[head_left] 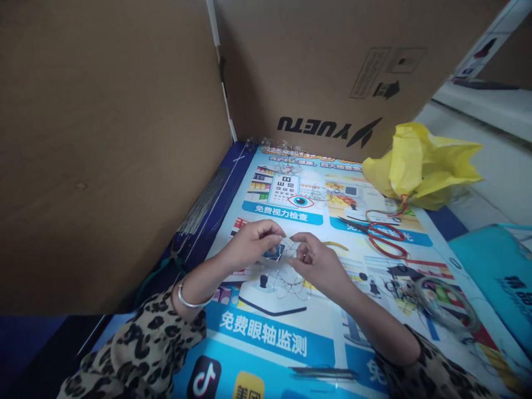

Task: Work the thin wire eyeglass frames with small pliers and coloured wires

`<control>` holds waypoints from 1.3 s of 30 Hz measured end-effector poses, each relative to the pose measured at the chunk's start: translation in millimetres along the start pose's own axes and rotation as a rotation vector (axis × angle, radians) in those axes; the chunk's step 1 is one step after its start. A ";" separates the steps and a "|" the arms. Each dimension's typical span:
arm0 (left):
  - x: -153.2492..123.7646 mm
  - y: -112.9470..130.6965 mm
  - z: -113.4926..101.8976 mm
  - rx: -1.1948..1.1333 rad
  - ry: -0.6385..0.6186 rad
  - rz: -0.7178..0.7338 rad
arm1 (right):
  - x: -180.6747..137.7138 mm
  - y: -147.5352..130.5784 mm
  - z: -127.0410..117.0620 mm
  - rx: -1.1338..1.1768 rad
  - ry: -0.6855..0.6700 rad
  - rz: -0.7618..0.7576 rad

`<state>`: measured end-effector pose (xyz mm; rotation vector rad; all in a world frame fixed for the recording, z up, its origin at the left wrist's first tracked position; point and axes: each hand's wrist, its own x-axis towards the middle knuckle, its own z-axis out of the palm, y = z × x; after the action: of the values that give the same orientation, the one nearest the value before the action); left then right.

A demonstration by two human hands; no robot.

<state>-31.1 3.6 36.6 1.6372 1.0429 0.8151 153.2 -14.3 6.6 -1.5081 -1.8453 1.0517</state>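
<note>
My left hand (pixel 256 241) is closed, its thumb and index finger pinching a piece of looped thin wire (pixel 291 285). The wire piece is silvery and hangs in several open loops just above the printed sheet. Facing it from the other side, my right hand (pixel 319 261) has curled fingers, with thumb and index finger at the upper wire. The exact contact there is too fine to make out. Red-handled scissors (pixel 386 233) lie beyond my right hand, blades toward the left. A curved yellow strip (pixel 336 245) rests just behind the same hand.
Cardboard walls (pixel 137 138) rise at left and back. A yellow bag (pixel 415 160) stands back right, with a teal pouch (pixel 494 271) nearer. A wire coil (pixel 446 305) lies at right, straight wires (pixel 203 202) at left, thin rods (pixel 324 373) in front. Tangled wire pieces (pixel 288 160) lie behind.
</note>
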 end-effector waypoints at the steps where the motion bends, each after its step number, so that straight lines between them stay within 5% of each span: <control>1: -0.7 0.7 0.4 0.011 -0.009 0.007 | -1.3 -1.5 -0.8 -0.033 0.018 -0.007; 8: -7.1 9.1 5.9 0.175 -0.023 0.062 | -2.9 -2.3 -1.7 -0.153 0.179 0.000; 19: -3.7 6.6 3.0 0.200 -0.016 0.043 | -4.3 8.0 -0.9 -0.152 0.117 -0.081; 30: -1.0 0.5 -0.6 0.174 0.004 0.040 | -8.7 10.9 -5.3 -0.031 0.262 -0.248; 39: -0.7 -1.7 -1.1 0.191 0.002 0.049 | -9.6 12.5 -8.6 0.100 0.186 -0.138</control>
<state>-32.8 3.6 35.2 1.8291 1.1131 0.7685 169.3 -20.7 1.7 -1.3521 -1.7154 0.8935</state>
